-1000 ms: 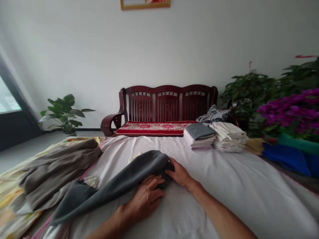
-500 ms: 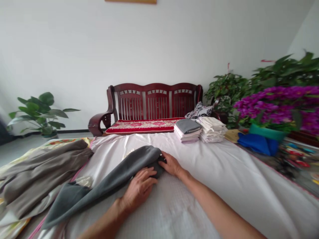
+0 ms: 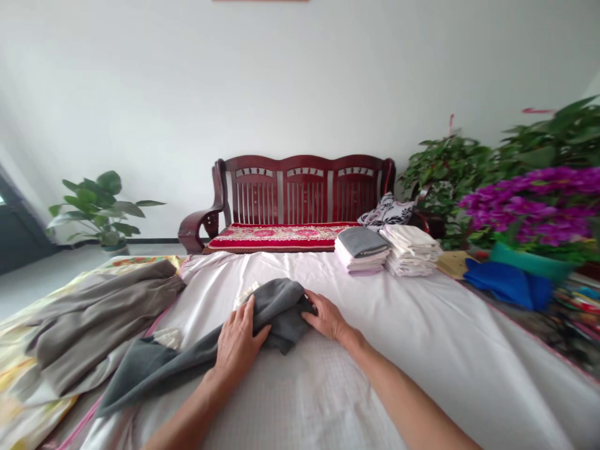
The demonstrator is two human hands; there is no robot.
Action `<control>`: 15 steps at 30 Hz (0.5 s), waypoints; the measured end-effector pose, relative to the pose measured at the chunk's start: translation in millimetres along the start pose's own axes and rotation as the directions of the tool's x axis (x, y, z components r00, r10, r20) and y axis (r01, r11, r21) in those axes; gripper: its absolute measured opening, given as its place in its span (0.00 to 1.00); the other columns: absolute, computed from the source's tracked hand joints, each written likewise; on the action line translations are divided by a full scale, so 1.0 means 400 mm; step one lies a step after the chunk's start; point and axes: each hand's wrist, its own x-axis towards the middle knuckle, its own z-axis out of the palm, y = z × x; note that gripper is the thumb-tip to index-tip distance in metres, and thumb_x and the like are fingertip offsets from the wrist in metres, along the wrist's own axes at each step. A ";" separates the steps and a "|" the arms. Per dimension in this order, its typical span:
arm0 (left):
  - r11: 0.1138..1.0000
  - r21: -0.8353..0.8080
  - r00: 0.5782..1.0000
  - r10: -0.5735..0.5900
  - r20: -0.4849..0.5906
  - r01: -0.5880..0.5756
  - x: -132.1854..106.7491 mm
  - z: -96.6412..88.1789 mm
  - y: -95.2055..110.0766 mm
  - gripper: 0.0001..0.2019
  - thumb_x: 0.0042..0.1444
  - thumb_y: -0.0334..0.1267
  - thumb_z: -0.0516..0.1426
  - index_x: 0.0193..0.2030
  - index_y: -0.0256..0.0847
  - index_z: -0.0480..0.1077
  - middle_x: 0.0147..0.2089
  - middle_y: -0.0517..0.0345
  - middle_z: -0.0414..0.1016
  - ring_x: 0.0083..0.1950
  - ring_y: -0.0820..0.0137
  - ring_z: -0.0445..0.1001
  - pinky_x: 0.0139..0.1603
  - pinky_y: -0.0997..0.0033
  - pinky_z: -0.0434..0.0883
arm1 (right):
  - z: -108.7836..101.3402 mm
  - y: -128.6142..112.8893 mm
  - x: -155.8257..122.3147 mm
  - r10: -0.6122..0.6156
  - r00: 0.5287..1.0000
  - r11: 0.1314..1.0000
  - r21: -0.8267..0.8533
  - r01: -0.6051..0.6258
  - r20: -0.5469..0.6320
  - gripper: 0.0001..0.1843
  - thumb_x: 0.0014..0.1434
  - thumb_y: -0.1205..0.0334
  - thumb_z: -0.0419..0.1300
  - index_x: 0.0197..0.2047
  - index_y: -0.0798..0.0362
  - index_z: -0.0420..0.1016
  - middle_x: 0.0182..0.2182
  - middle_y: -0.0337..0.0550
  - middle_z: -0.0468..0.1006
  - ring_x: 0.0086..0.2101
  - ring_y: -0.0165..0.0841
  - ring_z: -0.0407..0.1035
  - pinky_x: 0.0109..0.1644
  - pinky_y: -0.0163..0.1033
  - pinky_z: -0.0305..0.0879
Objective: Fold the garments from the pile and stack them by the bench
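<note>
A dark grey cloth [image 3: 187, 353] lies bunched in a long strip across the white sheet [image 3: 422, 362], with bits of cream fabric showing along its far side. My left hand [image 3: 238, 334] rests over the cloth's middle, fingers stretched out and thumb apart. At the right end of the cloth, my right hand [image 3: 328, 317] has its edge between thumb and fingers. What kind of item the cloth is I cannot make out.
To the left lies a heap of brownish-grey fabric [image 3: 103, 331]. Two folded stacks stand at the back right: one topped with grey cloth [image 3: 362, 242], one of white cloths [image 3: 412, 250]. Beyond are a wooden bench [image 3: 304, 187], blue cloth [image 3: 509, 284] and purple flowers [image 3: 539, 203].
My left hand has moved left and up along the grey cloth and turned more upright. The cloth's right part now spreads lower and wider. My right hand keeps its edge; the view has turned slightly left.
</note>
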 end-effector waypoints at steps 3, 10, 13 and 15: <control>0.998 -0.060 0.994 0.006 0.113 0.001 0.006 -0.002 -0.006 0.26 0.62 0.47 0.56 0.66 0.42 0.65 0.58 0.48 0.74 0.58 0.54 0.74 0.56 0.56 0.71 | -0.001 -0.005 -0.007 0.036 0.999 0.999 -0.029 -0.036 -0.006 0.38 0.55 0.59 0.63 0.69 0.49 0.65 0.48 0.50 0.79 0.47 0.45 0.73 0.54 0.50 0.68; 0.974 -0.222 0.998 0.046 0.040 -0.036 0.005 0.006 -0.010 0.13 0.60 0.37 0.58 0.51 0.45 0.74 0.46 0.55 0.77 0.48 0.60 0.78 0.48 0.60 0.75 | -0.013 -0.018 -0.026 0.114 0.993 0.993 0.021 -0.113 -0.021 0.37 0.56 0.57 0.61 0.69 0.43 0.64 0.48 0.44 0.81 0.45 0.43 0.76 0.54 0.49 0.69; 0.956 -0.253 0.987 0.127 -0.097 -0.148 -0.001 0.011 0.002 0.12 0.57 0.33 0.58 0.47 0.46 0.75 0.43 0.55 0.76 0.44 0.61 0.78 0.45 0.62 0.75 | -0.004 -0.017 -0.024 0.171 0.985 0.983 0.079 -0.168 -0.026 0.33 0.54 0.54 0.62 0.64 0.41 0.70 0.46 0.42 0.82 0.45 0.45 0.76 0.52 0.51 0.70; 0.935 -0.267 0.966 0.193 -0.175 -0.235 -0.003 0.011 0.019 0.11 0.58 0.35 0.57 0.46 0.48 0.75 0.39 0.55 0.75 0.41 0.62 0.77 0.42 0.61 0.75 | 0.009 -0.016 -0.016 0.180 0.983 0.961 0.221 -0.166 -0.042 0.23 0.53 0.49 0.62 0.52 0.42 0.79 0.43 0.43 0.84 0.46 0.50 0.76 0.51 0.54 0.70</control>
